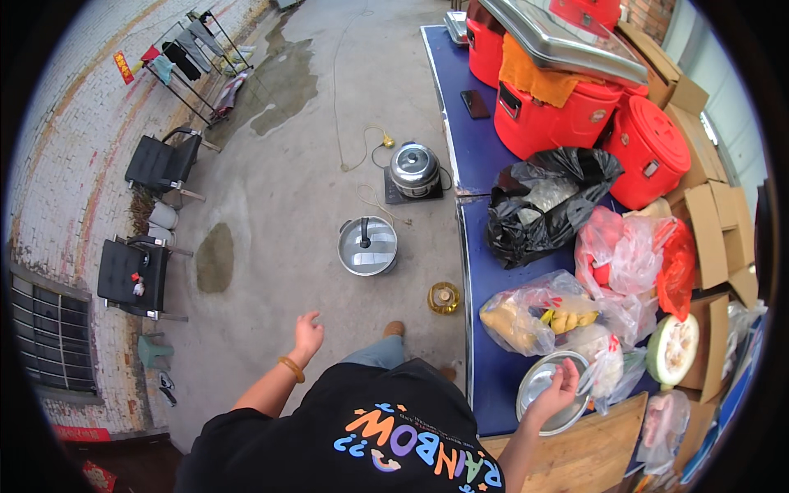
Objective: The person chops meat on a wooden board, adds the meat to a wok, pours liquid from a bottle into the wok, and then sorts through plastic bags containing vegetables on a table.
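My left hand (308,333), with a bangle on its wrist, hangs over the concrete floor with its fingers loosely curled and nothing in them. My right hand (560,385) is over a round metal basin (530,376) on the blue table (484,394); its fingers are apart and hold nothing. Whether it touches the basin is not plain. Beside the basin lie clear plastic bags of food (524,330), one with yellow fruit or vegetables. A cut winter melon (673,351) stands to their right. A wooden board (573,456) lies at the near end.
On the floor ahead are a lidded pot (367,259), a steel pot (415,169) on an induction cooker (397,196) with cables, and a jug of yellow oil (444,298). Red insulated tubs (548,123), a phone (474,104) and a black bag (555,203) occupy the table. Chairs (130,275) line the left wall.
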`<control>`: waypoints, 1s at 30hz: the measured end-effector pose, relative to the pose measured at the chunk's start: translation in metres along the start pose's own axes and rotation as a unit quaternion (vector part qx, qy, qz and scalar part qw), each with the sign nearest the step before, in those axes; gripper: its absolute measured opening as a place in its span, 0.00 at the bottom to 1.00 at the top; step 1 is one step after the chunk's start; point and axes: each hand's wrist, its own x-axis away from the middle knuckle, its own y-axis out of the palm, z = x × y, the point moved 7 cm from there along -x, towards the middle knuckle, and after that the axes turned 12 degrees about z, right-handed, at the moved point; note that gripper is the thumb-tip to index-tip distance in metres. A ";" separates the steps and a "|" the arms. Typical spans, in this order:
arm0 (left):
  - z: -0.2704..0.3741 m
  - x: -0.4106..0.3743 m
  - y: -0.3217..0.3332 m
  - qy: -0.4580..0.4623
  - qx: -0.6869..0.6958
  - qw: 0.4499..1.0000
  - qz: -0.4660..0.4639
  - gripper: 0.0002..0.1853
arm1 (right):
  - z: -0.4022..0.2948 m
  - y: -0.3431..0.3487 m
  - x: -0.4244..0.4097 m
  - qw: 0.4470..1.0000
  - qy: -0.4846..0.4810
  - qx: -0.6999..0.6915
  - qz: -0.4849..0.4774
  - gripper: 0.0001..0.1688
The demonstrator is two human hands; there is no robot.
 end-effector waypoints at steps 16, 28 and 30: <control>-0.311 -0.269 -0.091 -0.178 -0.023 0.981 0.069 0.25 | 0.063 0.352 0.243 0.980 0.031 0.112 -0.164 0.11; -0.417 -0.480 -0.143 -0.249 0.067 0.953 0.159 0.26 | 0.211 0.462 0.341 0.791 0.008 0.573 -0.216 0.21; -0.375 -0.532 -0.129 -0.255 0.078 0.954 0.139 0.26 | 0.224 0.480 0.348 0.758 0.044 0.612 -0.222 0.21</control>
